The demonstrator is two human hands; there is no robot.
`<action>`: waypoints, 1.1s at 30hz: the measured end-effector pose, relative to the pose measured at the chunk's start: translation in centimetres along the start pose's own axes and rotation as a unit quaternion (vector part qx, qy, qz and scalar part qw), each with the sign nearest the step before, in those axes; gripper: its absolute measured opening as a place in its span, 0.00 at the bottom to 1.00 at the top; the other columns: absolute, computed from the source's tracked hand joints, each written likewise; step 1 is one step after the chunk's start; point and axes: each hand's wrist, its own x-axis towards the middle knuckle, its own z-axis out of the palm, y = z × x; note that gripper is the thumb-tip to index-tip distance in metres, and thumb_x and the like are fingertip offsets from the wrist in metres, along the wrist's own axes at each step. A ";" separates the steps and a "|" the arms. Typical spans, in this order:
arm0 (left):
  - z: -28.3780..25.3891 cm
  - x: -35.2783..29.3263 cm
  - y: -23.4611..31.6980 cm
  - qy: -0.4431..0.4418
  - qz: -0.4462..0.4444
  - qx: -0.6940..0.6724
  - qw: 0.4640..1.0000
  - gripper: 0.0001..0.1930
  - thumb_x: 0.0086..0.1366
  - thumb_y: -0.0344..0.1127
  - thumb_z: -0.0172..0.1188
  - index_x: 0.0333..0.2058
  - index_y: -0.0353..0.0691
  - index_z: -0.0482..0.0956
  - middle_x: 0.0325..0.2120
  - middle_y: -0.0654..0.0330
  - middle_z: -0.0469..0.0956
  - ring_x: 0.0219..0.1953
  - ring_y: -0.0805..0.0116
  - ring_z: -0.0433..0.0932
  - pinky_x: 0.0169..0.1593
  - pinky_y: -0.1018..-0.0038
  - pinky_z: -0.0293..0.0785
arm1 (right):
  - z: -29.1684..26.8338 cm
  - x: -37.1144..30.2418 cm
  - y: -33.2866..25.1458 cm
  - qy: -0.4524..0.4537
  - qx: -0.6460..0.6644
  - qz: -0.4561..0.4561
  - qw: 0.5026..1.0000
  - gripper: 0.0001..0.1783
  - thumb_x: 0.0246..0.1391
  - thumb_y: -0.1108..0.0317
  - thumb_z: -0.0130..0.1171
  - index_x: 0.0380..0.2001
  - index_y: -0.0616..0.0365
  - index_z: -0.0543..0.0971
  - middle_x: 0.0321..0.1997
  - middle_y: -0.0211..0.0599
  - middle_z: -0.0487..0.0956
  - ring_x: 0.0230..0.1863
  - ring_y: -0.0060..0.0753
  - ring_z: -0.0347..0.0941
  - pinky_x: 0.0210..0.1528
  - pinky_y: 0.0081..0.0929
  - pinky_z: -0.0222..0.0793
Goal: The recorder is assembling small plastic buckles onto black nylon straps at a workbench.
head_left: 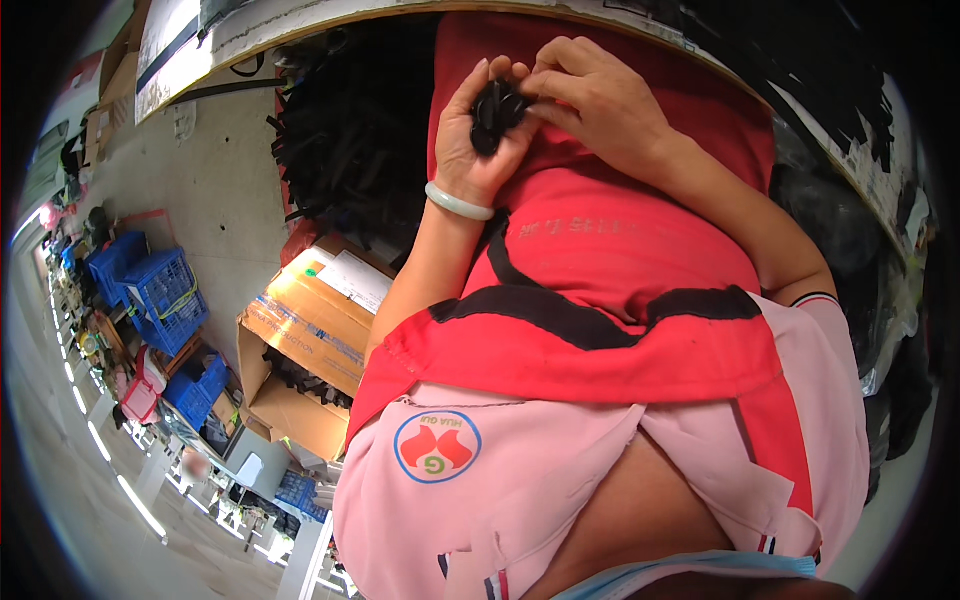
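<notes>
My left hand [468, 155], palm up over the red apron [610, 230], cups a small clump of black pieces [492, 120]. They look like short strips or loops, but their exact kind is too dark to make out. A pale bangle [458, 203] circles the left wrist. From the other side, my right hand [605, 100] reaches to the clump. Its thumb and forefinger are pinched together at the clump's right edge, and whatever lies between those fingertips is hidden.
The worktable's edge [330, 27] curves just beyond my hands. A large heap of black strips [345, 150] lies left of my lap. Nearby stands an open cardboard box [315, 325] with dark pieces inside. Blue plastic crates [165, 300] are farther left. Black material [840, 75] covers the table's right part.
</notes>
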 end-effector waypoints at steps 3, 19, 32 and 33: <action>0.1 0.2 -0.2 -0.008 -0.027 0.000 1.000 0.10 0.67 0.35 0.53 0.39 0.35 0.78 0.39 0.51 0.78 0.45 0.58 0.76 0.47 0.65 0.73 | 0.2 -0.4 0.3 -0.024 0.044 0.031 0.998 0.08 0.47 0.65 0.63 0.30 0.54 0.78 0.33 0.30 0.71 0.40 0.33 0.71 0.40 0.29 0.70; 0.4 0.8 -1.1 0.000 -0.067 -0.017 0.998 0.13 0.68 0.40 0.51 0.38 0.37 0.79 0.37 0.53 0.79 0.40 0.59 0.78 0.37 0.64 0.77 | 0.9 -1.2 0.5 -0.079 0.124 0.078 0.986 0.11 0.46 0.64 0.63 0.35 0.53 0.80 0.36 0.33 0.75 0.43 0.37 0.72 0.44 0.34 0.70; 1.7 1.0 -0.6 0.014 -0.041 0.510 0.859 0.09 0.63 0.35 0.61 0.33 0.35 0.79 0.20 0.66 0.75 0.20 0.81 0.70 0.20 0.85 0.60 | -4.9 -0.9 2.5 -0.157 0.304 0.206 0.917 0.07 0.55 0.75 0.57 0.37 0.64 0.77 0.30 0.36 0.78 0.30 0.21 0.74 0.34 0.20 0.70; 2.6 0.6 -1.5 0.017 -0.028 0.585 0.811 0.09 0.62 0.35 0.62 0.34 0.34 0.80 0.20 0.67 0.75 0.20 0.82 0.69 0.21 0.85 0.60 | -4.9 -1.4 3.2 -0.158 0.290 0.175 0.927 0.07 0.54 0.75 0.57 0.36 0.64 0.77 0.29 0.38 0.79 0.31 0.24 0.75 0.34 0.23 0.71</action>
